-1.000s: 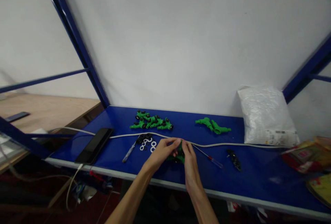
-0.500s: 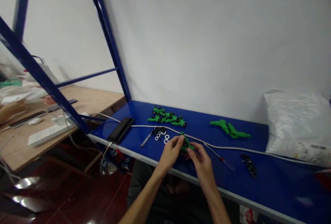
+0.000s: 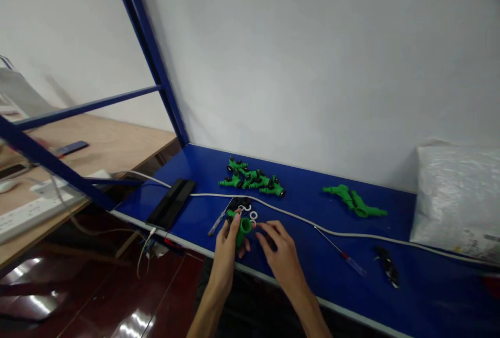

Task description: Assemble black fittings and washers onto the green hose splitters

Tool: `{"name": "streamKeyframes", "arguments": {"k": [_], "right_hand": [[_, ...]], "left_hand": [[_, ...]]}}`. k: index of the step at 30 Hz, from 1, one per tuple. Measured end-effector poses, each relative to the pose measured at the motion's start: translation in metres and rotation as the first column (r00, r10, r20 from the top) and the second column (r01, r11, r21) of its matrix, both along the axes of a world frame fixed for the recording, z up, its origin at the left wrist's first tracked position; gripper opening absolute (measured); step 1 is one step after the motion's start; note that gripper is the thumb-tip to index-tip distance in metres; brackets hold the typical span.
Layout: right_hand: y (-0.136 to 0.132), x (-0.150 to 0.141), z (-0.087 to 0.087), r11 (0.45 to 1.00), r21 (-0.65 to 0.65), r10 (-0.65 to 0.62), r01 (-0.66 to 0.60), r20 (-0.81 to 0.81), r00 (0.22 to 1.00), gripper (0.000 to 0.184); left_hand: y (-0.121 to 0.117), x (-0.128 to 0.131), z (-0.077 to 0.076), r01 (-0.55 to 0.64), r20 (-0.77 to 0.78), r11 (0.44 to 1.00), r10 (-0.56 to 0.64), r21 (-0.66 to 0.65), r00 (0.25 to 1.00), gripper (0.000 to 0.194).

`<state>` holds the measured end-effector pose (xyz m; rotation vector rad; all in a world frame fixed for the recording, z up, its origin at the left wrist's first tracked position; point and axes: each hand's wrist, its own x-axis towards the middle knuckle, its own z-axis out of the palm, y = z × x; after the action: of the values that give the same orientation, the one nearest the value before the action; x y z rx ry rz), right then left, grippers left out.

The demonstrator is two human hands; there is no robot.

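My left hand [image 3: 227, 241] is closed around a green plastic hose fitting [image 3: 244, 226], its round open mouth turned up toward me. My right hand [image 3: 279, 247] is just right of the fitting, thumb and fingers apart. Its fingertips reach to the edge of the white ring washers [image 3: 253, 215]; whether they touch one I cannot tell. Black rings [image 3: 236, 202] lie behind the washers. A clear-handled screwdriver [image 3: 217, 222] rests left of my left hand. Another screwdriver, with a red collar [image 3: 344, 255], lies to the right of my right hand.
Several green fittings with black valves [image 3: 258, 179] are grouped at the back. Two plain green fittings [image 3: 355, 201] lie further right. A white cable [image 3: 304, 219] crosses the blue table [image 3: 297, 184]. Also there are a black phone [image 3: 172, 203], black parts [image 3: 387, 266] and a white plastic package [image 3: 455, 202].
The green fitting was between both hands; now only my left hand holds it, further left and turned mouth up. My right hand has let go and its fingers have spread. The view has shifted.
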<state>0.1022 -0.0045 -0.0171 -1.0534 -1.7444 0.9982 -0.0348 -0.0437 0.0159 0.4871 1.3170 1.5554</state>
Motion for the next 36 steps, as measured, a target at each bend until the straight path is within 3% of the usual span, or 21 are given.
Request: {"name": "streamKeyframes", "arguments": {"k": [5,13,19,22,24,27,36], "right_hand": [[0.001,-0.027,-0.009,0.999,0.040,-0.016,0.009,0.177,0.984,0.028],[-0.008,-0.005,-0.003,0.986,0.015,-0.164,0.166,0.247,0.955,0.025],[-0.009,0.013,-0.002,0.936,-0.112,-0.324,0.333,0.089,0.942,0.011],[-0.010,0.026,-0.002,0.897,-0.204,-0.401,0.391,-0.007,0.916,0.025],[-0.010,0.033,-0.001,0.881,-0.285,-0.422,0.378,-0.111,0.900,0.032],[-0.007,0.041,0.001,0.869,-0.387,-0.422,0.308,-0.257,0.869,0.026],[-0.006,0.052,-0.010,0.856,-0.488,-0.408,0.169,-0.438,0.801,0.021]], "left_hand": [[0.007,-0.012,0.008,0.112,0.247,0.993,-0.103,-0.022,0.963,0.069],[0.030,-0.008,0.006,0.327,0.429,0.941,-0.330,0.082,0.841,0.062],[0.042,0.003,0.002,0.418,0.443,0.906,-0.405,0.075,0.800,0.062],[0.043,0.010,0.000,0.433,0.443,0.899,-0.414,0.062,0.796,0.068],[0.043,0.015,-0.001,0.434,0.451,0.899,-0.410,0.054,0.793,0.072],[0.042,0.022,-0.002,0.426,0.455,0.903,-0.401,0.052,0.795,0.073],[0.043,0.034,-0.004,0.334,0.256,0.943,-0.319,-0.013,0.912,0.059]]}}
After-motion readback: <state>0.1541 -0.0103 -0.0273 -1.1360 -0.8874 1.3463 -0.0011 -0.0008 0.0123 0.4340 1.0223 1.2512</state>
